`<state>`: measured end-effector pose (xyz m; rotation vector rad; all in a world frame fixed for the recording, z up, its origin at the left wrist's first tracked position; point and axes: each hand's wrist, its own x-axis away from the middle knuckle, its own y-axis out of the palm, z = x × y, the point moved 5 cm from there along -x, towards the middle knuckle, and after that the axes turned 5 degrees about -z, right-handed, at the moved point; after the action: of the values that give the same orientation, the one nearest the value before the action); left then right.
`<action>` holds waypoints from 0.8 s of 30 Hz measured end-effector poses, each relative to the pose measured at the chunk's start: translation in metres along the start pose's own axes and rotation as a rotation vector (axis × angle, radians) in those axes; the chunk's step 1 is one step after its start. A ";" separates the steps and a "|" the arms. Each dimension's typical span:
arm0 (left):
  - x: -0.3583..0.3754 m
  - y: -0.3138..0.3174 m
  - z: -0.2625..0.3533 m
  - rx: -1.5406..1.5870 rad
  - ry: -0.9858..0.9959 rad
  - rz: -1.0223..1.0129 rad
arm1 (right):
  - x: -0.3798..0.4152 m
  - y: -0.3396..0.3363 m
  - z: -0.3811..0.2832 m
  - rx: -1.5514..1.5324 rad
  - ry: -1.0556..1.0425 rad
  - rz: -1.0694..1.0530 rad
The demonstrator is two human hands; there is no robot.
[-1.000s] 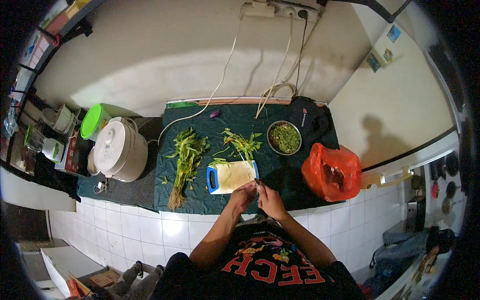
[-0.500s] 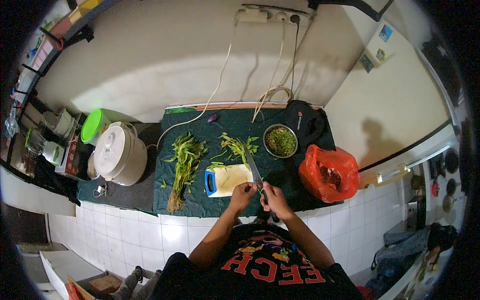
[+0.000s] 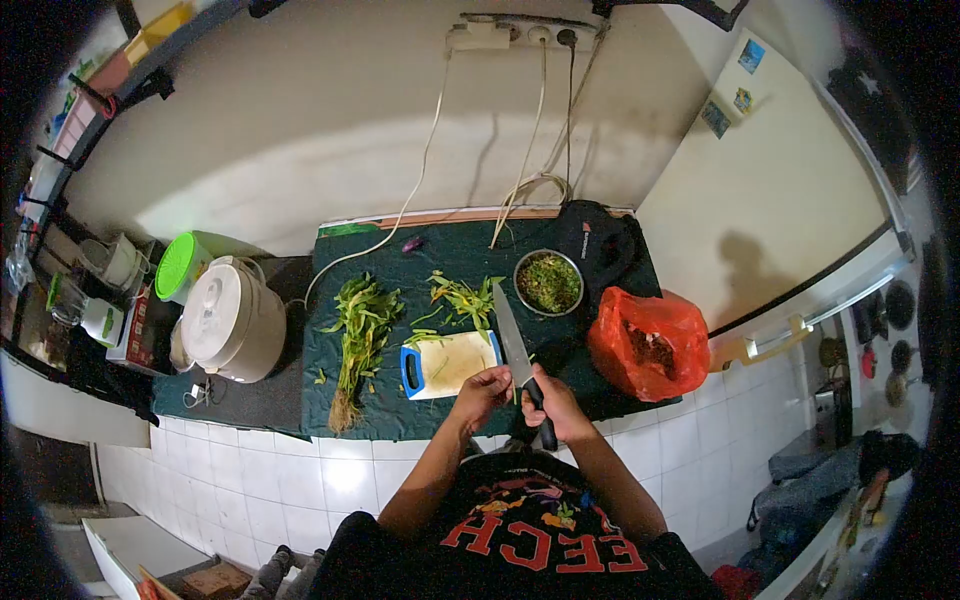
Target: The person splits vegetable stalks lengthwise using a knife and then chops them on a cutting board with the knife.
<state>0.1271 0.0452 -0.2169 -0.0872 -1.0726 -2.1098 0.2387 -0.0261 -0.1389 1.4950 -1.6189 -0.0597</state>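
Observation:
My right hand (image 3: 558,404) is wrapped round the black handle of a kitchen knife (image 3: 511,333), whose broad blade points away from me, past the right edge of the cutting board. Close on its left, my left hand (image 3: 484,397) is closed in a pinch on a thin green stem (image 3: 516,394), mostly hidden by the fingers. The white cutting board (image 3: 455,365) with a blue rim lies just beyond my left hand. Behind it is a loose pile of leafy greens (image 3: 464,298). A larger bunch of greens with roots (image 3: 362,325) lies to the left.
A metal bowl (image 3: 549,311) of chopped greens stands at the back right, near a black bag (image 3: 592,245). An open red plastic bag (image 3: 650,345) sits at the right edge. A rice cooker (image 3: 232,320) stands left. A small purple shallot-like thing (image 3: 412,244) lies near a white cord.
The knife has turned so more of its blade face and its black handle show. My hands stay close together near the board's right corner. The whole view has shifted slightly.

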 end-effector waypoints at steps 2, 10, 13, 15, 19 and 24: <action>0.005 0.006 -0.001 0.106 -0.038 -0.014 | -0.002 -0.007 0.005 0.011 -0.020 0.048; 0.002 0.008 -0.011 0.177 -0.072 -0.074 | 0.004 -0.012 0.010 0.040 -0.071 0.098; 0.000 0.010 -0.010 0.217 -0.109 -0.089 | 0.006 -0.015 0.010 0.051 -0.053 0.091; 0.002 0.012 -0.005 0.183 -0.100 0.016 | 0.006 -0.019 0.011 0.114 -0.042 0.095; 0.008 0.016 0.003 0.216 -0.123 0.068 | 0.007 -0.020 0.012 0.057 0.013 0.063; 0.004 0.010 0.003 0.102 -0.132 0.034 | 0.004 -0.020 0.013 0.015 0.038 0.099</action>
<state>0.1299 0.0416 -0.2068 -0.1962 -1.2456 -2.0382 0.2465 -0.0418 -0.1560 1.4167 -1.6639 0.0357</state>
